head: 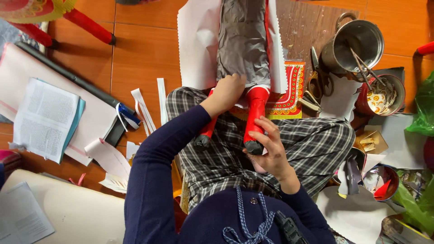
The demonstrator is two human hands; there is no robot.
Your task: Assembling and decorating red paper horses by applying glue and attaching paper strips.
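The right hand [271, 149] wraps closed fingers around a red leg [255, 117] of the paper figure [242, 40], steadying it on the lap. Beside that leg, the left hand [226, 92] presses curled fingers onto the grey paper, holding nothing separate.

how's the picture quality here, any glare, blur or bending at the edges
Head view: light is soft and even, with short shadows under the red stool legs. Glare shows only on the steel pot. The left hand and right hand look sharp, no motion blur. Wide-lens bending curves the floor tile lines near the edges.
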